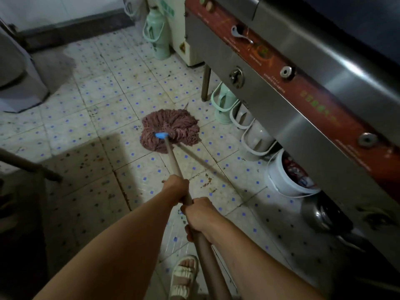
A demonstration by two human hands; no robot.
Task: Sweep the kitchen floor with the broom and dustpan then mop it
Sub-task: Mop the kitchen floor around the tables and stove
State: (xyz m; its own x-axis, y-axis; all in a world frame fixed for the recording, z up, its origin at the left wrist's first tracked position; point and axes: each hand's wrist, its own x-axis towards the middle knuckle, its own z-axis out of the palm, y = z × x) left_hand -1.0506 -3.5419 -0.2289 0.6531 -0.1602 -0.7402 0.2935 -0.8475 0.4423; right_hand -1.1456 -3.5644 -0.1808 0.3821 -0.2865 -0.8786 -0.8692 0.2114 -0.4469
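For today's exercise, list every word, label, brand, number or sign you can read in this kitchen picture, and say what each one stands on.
Nothing here can be read.
Red panel on the steel stove: lines of small pale print and a green-yellow row, all too blurred to read.
Cream appliance: a green label at the top and a small sticker lower down, both illegible.
Mop, white bucket, flasks: no visible text.

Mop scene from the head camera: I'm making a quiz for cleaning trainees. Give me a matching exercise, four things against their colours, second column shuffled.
Things:
1. mop head
2. mop socket
3. bucket
4. tall flask

Colours:
A. white
B. pale green
C. dull reddish-brown
D. bright blue

Pairs: 1-C, 2-D, 3-A, 4-B

The left hand and right hand both grip the mop handle.
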